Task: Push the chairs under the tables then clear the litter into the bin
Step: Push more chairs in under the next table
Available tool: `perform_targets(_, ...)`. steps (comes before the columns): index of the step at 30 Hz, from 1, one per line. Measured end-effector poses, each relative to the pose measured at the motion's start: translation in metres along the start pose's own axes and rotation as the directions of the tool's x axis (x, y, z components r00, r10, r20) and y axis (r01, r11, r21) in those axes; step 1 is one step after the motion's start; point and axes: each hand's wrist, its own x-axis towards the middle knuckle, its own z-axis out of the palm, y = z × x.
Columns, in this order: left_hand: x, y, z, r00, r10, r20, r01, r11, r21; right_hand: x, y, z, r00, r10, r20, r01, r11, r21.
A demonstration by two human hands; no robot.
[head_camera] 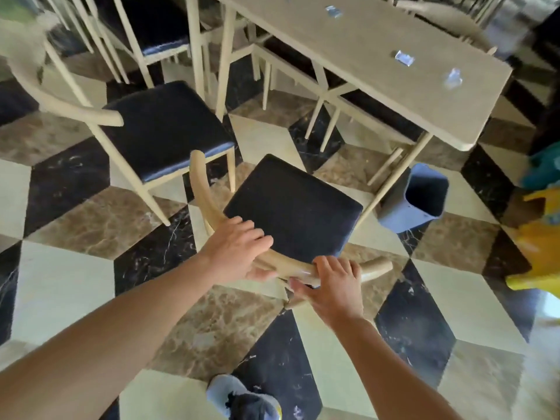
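The left grip (239,247) and right grip (330,286) each curl round the backrest (292,266) of the near chair (291,204). The seat points away, toward the bench (363,56) ahead-right, not yet under it.

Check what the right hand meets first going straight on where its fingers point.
The right hand, curled on the chair backrest, points across the dark seat; past that, likely the table edge, depth unclear.

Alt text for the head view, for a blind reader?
Left hand and right hand grip the backrest of a pale wooden chair, dark seat, standing clear of a matching table. Clear litter scraps lie on it; a blue bin stands beside it.
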Motion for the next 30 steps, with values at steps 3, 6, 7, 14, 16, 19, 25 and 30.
perform_targets(3, -0.004, 0.002, 0.015, 0.982, -0.015, -0.187, 0.019, 1.0, 0.021, -0.001, -0.002, 0.022, 0.974, 0.029, -0.227, -0.021, 0.999, 0.037)
perform_targets(6, -0.004, 0.002, 0.029, 0.934, -0.013, -0.358, 0.032, 0.998, 0.047, -0.002, 0.005, 0.036, 0.928, -0.018, -0.373, 0.026, 1.0, 0.016)
perform_targets(7, -0.003, 0.001, 0.032, 0.917, -0.003, -0.399, 0.03, 0.998, 0.062, -0.001, 0.006, 0.038, 0.91, -0.033, -0.413, 0.041, 0.999, 0.011)
perform_targets(14, 0.002, -0.004, 0.047, 0.827, 0.05, -0.561, 0.002, 0.996, 0.093, 0.002, 0.008, 0.046, 0.855, -0.075, -0.513, 0.084, 0.996, -0.007)
perform_targets(16, 0.006, -0.006, 0.049, 0.809, 0.069, -0.583, 0.0, 0.993, 0.118, 0.004, 0.008, 0.044, 0.86, -0.078, -0.504, 0.082, 0.997, -0.014)
perform_targets(19, 0.018, -0.019, 0.051, 0.8, 0.074, -0.595, 0.002, 0.992, 0.126, 0.015, 0.007, 0.042, 0.866, -0.073, -0.495, 0.082, 0.997, -0.004)
perform_targets(25, 0.068, -0.062, 0.071, 0.747, 0.117, -0.654, -0.055, 0.992, 0.115, 0.069, 0.012, 0.047, 0.83, -0.023, -0.558, 0.026, 1.0, -0.003)
perform_targets(30, 0.103, -0.093, 0.076, 0.76, 0.137, -0.635, -0.094, 0.99, 0.101, 0.105, 0.015, 0.044, 0.84, 0.014, -0.543, -0.022, 1.0, -0.008)
